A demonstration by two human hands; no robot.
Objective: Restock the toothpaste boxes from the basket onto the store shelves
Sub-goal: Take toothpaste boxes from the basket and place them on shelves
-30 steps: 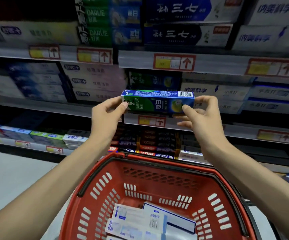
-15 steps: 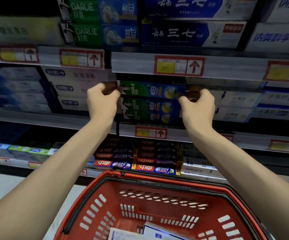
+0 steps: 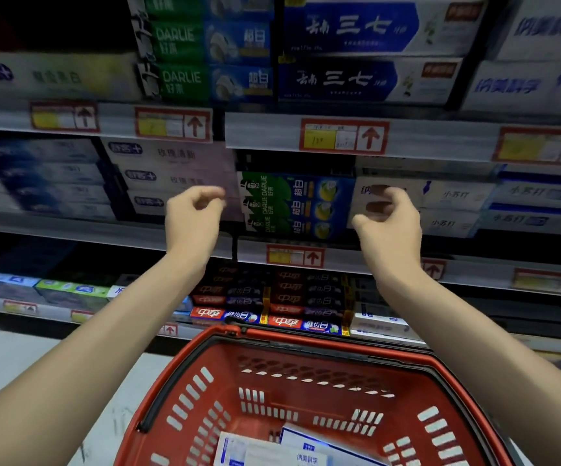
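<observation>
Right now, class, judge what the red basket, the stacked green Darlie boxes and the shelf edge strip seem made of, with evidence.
Red basket: moulded plastic, semi-gloss; uniform colour, slotted walls.
Green Darlie boxes: printed cardboard, probably glossy; sharp folded edges, full-colour print.
Shelf edge strip: smooth grey, plastic or painted metal; blur leaves it open.

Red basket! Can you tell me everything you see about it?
The red basket looks like hard plastic, with rows of slots cut through its walls. A black handle lies folded down along its rim. It sits low in front of the shelves, untouched by the left hand or right hand. White-and-blue boxes lie flat at its bottom.
</observation>
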